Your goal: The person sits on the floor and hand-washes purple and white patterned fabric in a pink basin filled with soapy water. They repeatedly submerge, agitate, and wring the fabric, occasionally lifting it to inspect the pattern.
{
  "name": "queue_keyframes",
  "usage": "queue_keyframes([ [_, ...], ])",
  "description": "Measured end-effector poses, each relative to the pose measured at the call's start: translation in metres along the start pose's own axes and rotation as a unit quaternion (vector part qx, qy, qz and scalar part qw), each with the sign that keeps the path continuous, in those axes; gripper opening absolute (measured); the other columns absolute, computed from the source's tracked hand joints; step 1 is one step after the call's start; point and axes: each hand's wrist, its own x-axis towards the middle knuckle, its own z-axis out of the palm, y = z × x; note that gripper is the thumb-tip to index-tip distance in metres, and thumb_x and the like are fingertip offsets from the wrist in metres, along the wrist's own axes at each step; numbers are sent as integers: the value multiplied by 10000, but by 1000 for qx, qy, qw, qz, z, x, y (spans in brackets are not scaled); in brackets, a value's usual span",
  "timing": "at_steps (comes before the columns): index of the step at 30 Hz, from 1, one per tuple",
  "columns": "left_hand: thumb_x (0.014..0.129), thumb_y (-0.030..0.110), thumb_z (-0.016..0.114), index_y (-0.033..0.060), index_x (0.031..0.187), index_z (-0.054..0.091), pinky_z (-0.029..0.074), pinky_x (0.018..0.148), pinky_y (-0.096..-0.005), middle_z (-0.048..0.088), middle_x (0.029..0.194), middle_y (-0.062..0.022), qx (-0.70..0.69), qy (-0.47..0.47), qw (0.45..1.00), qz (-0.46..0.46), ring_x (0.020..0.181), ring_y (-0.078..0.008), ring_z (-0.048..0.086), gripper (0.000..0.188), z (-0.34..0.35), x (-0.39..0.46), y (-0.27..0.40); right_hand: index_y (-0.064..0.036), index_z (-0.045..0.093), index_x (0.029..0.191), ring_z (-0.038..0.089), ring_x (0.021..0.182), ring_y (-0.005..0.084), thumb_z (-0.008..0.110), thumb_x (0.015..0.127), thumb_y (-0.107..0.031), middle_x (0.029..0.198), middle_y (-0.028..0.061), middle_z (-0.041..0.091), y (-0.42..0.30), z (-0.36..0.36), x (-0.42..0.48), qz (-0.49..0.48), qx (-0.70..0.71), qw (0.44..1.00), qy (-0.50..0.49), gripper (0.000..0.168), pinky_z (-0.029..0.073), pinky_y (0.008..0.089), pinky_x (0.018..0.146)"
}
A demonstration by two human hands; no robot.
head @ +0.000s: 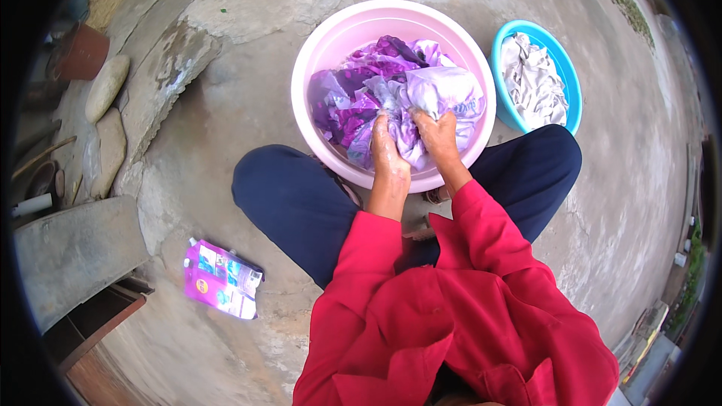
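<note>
A pink plastic basin stands on the ground between my knees. Wet, purple-patterned fabric fills much of it. My left hand grips a bunched, soapy part of pale lilac cloth near the middle of the basin. Close beside it, my right hand clutches the same cloth, with its thumb and fingers partly sunk in the folds. Suds cling to both hands. The fingertips are partly hidden by fabric.
A turquoise basin with light grey cloth stands right of the pink one. A purple pouch with a spout lies on the concrete at the lower left. Large stones, a brown pot and a broken concrete edge are further left.
</note>
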Motion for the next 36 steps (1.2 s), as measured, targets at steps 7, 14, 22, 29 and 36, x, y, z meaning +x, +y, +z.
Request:
queue_keyframes([
  [7,801,350,436,3,1090,443,407,821,-343,517,1035,-114,20,-121,992,4,941,-229,511,452,-15,-3,-3,-8,558,929,560,786,204,577,644,-97,833,97,582,-2,0,-40,-285,-160,944,-34,299,426,304,711],
  [14,824,212,444,3,1057,452,401,818,-353,514,1011,-111,29,-83,996,8,947,-215,499,313,14,-23,0,5,567,869,545,668,133,549,749,-142,763,52,574,12,-28,24,164,204,965,-1,190,435,272,577],
  [22,831,460,342,23,1183,356,350,888,-431,439,1158,-148,-29,-173,984,-11,1060,-287,439,561,21,-41,25,-74,322,1226,418,1062,234,517,780,-422,1196,97,415,53,-47,-42,320,437,818,-191,598,355,373,854],
  [29,855,336,384,2,1152,389,380,875,-426,478,1122,-145,30,-175,984,-12,1028,-275,475,447,-1,-22,17,-48,434,1154,432,1025,176,671,696,-243,1103,74,489,59,-26,-38,129,103,945,-282,552,361,303,846],
  [36,861,335,356,45,1109,439,393,845,-383,502,1095,-95,35,-134,990,-10,1000,-228,488,391,12,-30,22,-10,438,1120,485,955,181,698,629,-107,1047,77,511,1,-25,-16,48,15,973,-226,564,374,295,837],
])
